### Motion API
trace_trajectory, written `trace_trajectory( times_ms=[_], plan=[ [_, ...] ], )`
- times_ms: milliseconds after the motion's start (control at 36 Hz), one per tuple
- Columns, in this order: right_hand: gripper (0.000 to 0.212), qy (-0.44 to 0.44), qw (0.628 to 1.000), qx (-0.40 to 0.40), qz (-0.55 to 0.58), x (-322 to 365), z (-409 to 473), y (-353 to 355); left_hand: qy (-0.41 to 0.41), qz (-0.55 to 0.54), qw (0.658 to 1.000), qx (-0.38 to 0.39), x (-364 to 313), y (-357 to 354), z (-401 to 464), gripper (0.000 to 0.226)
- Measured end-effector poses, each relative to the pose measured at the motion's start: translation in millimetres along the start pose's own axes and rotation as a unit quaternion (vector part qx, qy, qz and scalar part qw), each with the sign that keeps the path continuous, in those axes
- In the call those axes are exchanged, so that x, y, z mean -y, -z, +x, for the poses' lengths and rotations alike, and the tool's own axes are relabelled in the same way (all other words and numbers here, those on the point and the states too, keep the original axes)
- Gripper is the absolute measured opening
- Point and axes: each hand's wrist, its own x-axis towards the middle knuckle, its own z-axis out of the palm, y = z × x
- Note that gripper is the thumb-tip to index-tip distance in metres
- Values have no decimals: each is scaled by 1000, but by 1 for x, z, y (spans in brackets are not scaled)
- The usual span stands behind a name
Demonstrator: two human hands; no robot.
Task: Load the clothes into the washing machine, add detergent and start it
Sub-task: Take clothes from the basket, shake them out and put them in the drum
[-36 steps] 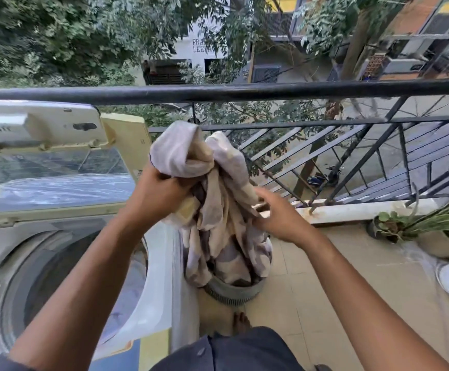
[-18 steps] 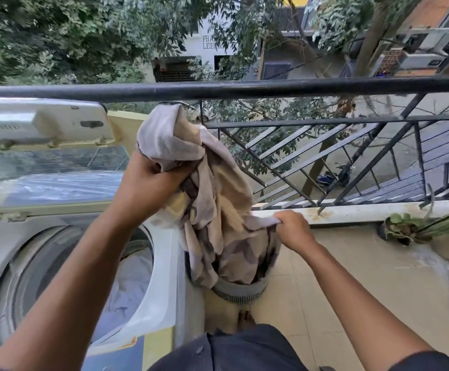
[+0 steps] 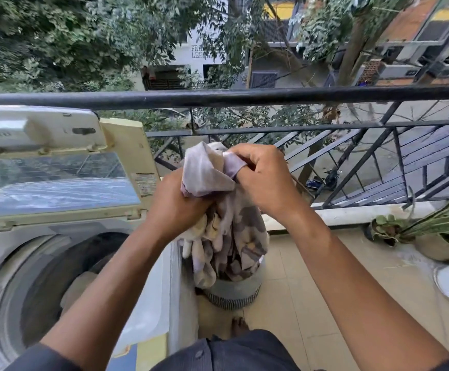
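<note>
My left hand (image 3: 176, 207) and right hand (image 3: 264, 180) are both fisted on a patterned garment (image 3: 226, 236), bunched above the laundry basket (image 3: 234, 293), beside the open washing machine (image 3: 57, 277). I'm mid-loading. Next, I judge, comes swinging the bundle left over the drum (image 3: 65, 279) and letting go.

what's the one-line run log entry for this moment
step: loading | hands: left and right both gripping patterned cloth | cloth: above basket, beside washer | lid: open
</note>
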Motion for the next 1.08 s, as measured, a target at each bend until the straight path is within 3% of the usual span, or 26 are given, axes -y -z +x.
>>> trace_trajectory(
  times_ms=[111, 194, 278, 500, 639, 694, 778, 889, 944, 1000, 1083],
  plan=[
    [11, -37, 997, 51, 52, -11, -12, 6, -27, -10, 999, -29, 5, 10, 1, 22],
    [38, -66, 994, 87, 17, -28, -27, 9, -16, -61, 997, -42, 4, 19, 1, 11],
    [47, -115, 983, 129, -61, -55, -42, 2, -28, -108, 993, -43, -5, 28, 0, 20],
    [25, -281, 917, 179, -221, -130, -69, -34, -72, -246, 965, -60, -31, 46, -5, 14],
    [20, -343, 891, 146, -258, -148, -71, -28, -52, -196, 978, -46, -26, 48, -1, 13],
    [22, -365, 896, 115, -227, -147, -61, -20, -32, -153, 986, -51, -19, 44, 0, 23],
    [38, -343, 921, 54, -174, -137, -42, -7, 0, -106, 992, -64, -6, 35, 2, 17],
    [29, -229, 969, 3, -94, -107, -27, 6, 36, -55, 996, -61, 4, 22, 3, 18],
    [37, -189, 981, -3, -46, -87, -23, 10, 45, -47, 997, -37, 6, 18, 2, 23],
    [38, -156, 988, -2, 5, -64, -20, 11, 44, -24, 999, 12, 6, 16, 1, 35],
    [20, -114, 989, 12, 94, -28, -20, 8, 34, 23, 995, 94, 4, 12, -3, 63]
  ],
)
